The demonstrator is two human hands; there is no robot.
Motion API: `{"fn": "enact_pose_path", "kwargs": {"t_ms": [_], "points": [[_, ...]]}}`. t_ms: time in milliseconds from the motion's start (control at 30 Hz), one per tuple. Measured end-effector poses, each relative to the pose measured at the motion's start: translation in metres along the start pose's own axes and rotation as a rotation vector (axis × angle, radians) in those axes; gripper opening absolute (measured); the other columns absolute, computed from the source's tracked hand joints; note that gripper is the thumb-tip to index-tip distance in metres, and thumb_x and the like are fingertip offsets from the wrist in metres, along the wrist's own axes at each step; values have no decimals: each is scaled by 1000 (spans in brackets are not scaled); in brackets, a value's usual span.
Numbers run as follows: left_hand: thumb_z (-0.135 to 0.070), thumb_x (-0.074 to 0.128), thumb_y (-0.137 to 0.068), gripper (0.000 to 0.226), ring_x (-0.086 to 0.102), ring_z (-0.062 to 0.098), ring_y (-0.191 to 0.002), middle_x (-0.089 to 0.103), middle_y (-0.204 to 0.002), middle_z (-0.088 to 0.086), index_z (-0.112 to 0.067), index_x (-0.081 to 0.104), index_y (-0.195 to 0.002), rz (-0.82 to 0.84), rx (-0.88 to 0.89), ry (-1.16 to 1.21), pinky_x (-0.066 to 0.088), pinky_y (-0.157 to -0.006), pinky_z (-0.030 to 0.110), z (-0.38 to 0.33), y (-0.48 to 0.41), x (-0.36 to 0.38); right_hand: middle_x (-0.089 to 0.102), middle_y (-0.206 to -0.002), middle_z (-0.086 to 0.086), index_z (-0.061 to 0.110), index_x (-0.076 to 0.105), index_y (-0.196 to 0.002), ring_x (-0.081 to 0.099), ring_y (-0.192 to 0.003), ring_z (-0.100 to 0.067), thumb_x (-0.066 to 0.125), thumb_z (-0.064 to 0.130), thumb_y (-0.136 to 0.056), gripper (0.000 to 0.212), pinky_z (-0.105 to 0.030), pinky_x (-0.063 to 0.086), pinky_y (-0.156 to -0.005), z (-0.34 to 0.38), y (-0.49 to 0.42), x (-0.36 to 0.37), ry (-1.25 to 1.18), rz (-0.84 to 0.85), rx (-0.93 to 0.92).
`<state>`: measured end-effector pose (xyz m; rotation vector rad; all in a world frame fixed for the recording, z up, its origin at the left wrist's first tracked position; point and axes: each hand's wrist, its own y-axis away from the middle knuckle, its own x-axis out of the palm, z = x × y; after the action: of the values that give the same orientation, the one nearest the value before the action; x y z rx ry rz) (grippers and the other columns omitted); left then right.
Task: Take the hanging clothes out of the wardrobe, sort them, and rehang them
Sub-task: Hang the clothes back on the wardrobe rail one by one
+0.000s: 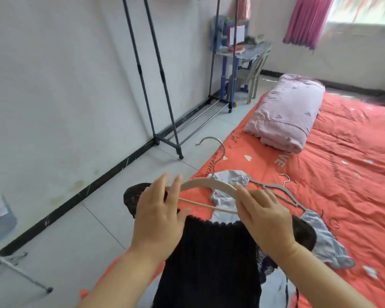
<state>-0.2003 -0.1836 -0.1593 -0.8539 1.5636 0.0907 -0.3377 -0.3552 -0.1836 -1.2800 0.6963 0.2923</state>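
Note:
A beige hanger with a metal hook is held over the near corner of the bed. My left hand holds its left end, fingers mostly straight, thumb at the neckline of a black lace garment that lies below. My right hand grips the hanger's right end, fingers curled over it. A light lilac garment lies under the hanger, with a grey hanger beside it on the bed.
An empty wheeled clothes rack stands against the white wall on the left. The orange bedspread carries a folded pink quilt. A desk with a chair stands in the far corner by the pink curtain.

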Motion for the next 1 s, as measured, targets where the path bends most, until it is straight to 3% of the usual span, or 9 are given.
{"fn": "enact_pose_path", "kwargs": {"t_ms": [100,167,367,467,600,700,1000], "points": [[-34,64,-79,75,42,34,-121,44,-136,22,-7,30,-140,-162,-38,-47,43,-96,54,26,27,-71,59,-69,3,14,73,-102,56,-59,-18,53,23,-89,26,-23,47,-43,66,-31,-38,-98,-43,-72],[-37,65,-77,78,47,34,-119,48,-133,18,-10,28,-141,-205,-58,-95,42,-97,55,48,52,-119,61,-70,2,13,73,-102,58,-62,-19,54,23,-87,26,-27,48,-39,117,-54,-60,-169,-68,-102],[-40,59,-77,72,56,25,-107,61,-109,5,-14,35,-139,-408,-150,-249,38,-99,54,127,156,-269,60,-73,5,13,70,-105,46,-71,-9,47,28,-85,34,-20,37,-35,294,-99,-122,-343,-79,-311],[-51,47,-77,74,55,20,-101,62,-99,2,-13,33,-139,-458,-204,-361,38,-99,52,170,223,-344,60,-74,6,15,67,-110,43,-73,-9,45,30,-85,36,-25,41,-31,391,-109,-146,-426,-59,-429],[-50,66,-66,90,63,21,-90,63,-93,1,-13,31,-140,-546,-329,-493,39,-97,49,219,317,-434,61,-73,6,16,70,-107,57,-68,-16,45,31,-85,36,-27,42,-30,522,-113,-183,-524,-96,-573],[-35,82,-61,97,62,23,-85,62,-92,3,-13,30,-140,-639,-414,-598,43,-94,50,250,381,-491,61,-76,7,19,69,-108,56,-72,-16,44,32,-84,37,-27,44,-34,611,-109,-209,-621,-123,-640],[-40,64,-72,79,56,26,-81,58,-91,9,-5,35,-137,-813,-617,-1073,46,-87,50,312,532,-628,62,-76,3,15,69,-109,60,-66,-21,44,30,-85,38,-27,43,-34,831,-107,-263,-914,-240,-861]]}}
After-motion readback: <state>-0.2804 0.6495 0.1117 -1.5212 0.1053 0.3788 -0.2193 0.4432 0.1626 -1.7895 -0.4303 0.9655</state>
